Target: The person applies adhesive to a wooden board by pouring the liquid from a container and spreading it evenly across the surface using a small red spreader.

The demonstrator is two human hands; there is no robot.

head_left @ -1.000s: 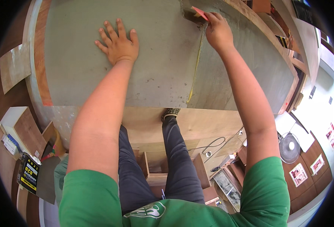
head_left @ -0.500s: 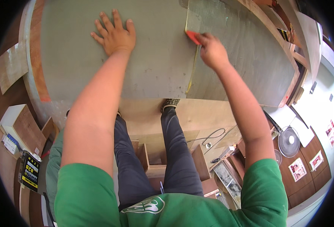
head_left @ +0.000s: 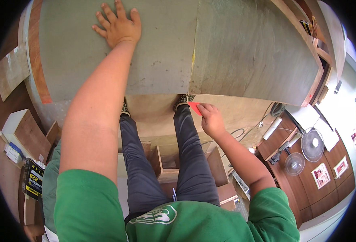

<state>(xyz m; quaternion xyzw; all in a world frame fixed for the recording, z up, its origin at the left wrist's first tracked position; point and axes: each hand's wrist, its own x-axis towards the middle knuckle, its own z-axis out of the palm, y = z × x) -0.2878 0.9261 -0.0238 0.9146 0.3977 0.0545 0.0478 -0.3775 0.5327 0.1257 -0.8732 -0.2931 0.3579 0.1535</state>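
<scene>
My left hand (head_left: 119, 26) lies flat with fingers spread on the left part of a large grey-green panel (head_left: 157, 52). A seam runs down the panel, with a thin yellowish streak (head_left: 193, 60) along it. To the right of the seam, the surface (head_left: 246, 52) looks streaked and slightly damp. In my right hand (head_left: 213, 122) a small flat red scraper (head_left: 194, 107) is pinched between thumb and fingers. That hand is just off the panel's near edge, in line with the seam, and the scraper does not appear to touch the panel.
My shoes (head_left: 182, 101) stand below the panel's near edge. Wooden boxes (head_left: 163, 165) surround my legs. A black and yellow container (head_left: 33, 179) and a pale block (head_left: 24, 131) are at the left. Fans (head_left: 313, 144) and a cable (head_left: 262, 119) are on the right.
My right hand has come toward me with the red scraper, from the upper seam to past the panel's near edge. The left hand remains flat on the panel.
</scene>
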